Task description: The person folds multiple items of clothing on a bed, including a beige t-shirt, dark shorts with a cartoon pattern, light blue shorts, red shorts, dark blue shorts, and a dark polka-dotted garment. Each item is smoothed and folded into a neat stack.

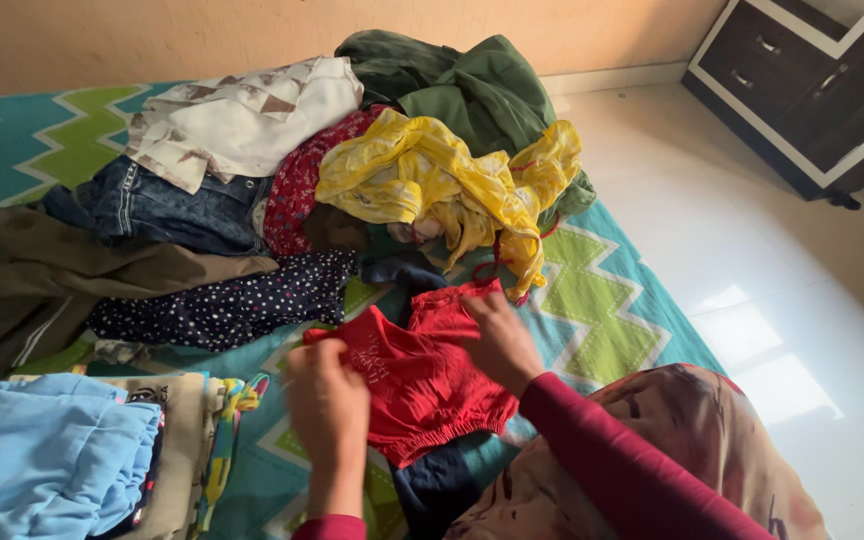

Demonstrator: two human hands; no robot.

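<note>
Nearest the camera, bottom left, a folded stack sits on the bed (pixel 612 300): a light blue garment (pixel 47 455) on top, w/ a beige piece (pixel 180 440) and a bright multicoloured edge beside it. No packages, labels or signs readable anywhere; the red garment (pixel 417 375) carries some faint pale print near its left side, too small to tell. That red garment lies spread on the bed's teal-and-green zigzag cover, just in front of the person, partly over a dark navy piece (pixel 437 485). Left hand (pixel 327 405) is at the red garment's left edge, grip closed, fingers pinching the cloth. Right hand (pixel 500 340), in a maroon sleeve, presses on the garment's upper right part, fingers curled into the fabric; grip looks closed on it too. The person's lap, in patterned brown cloth, fills the bottom right. Further back, a dark dotted garment (pixel 222 300) lies left of the red one, touching an olive-brown piece (pixel 52 275). Behind those is the unsorted heap: blue jeans (pixel 157 205), a cream patterned shirt (pixel 242 115), a red printed piece (pixel 297 185), a crumpled yellow garment (pixel 442 180) and a dark green one (pixel 472 85) at the far end, all overlapping. Open room: a strip of bare cover right of the red garment, up to the bed's right edge. Beyond that edge, pale tiled floor (pixel 792 300), w/ a dark drawer unit (pixel 812 80) at the top right corner and a plain orange-ish wall behind the heap.
</note>
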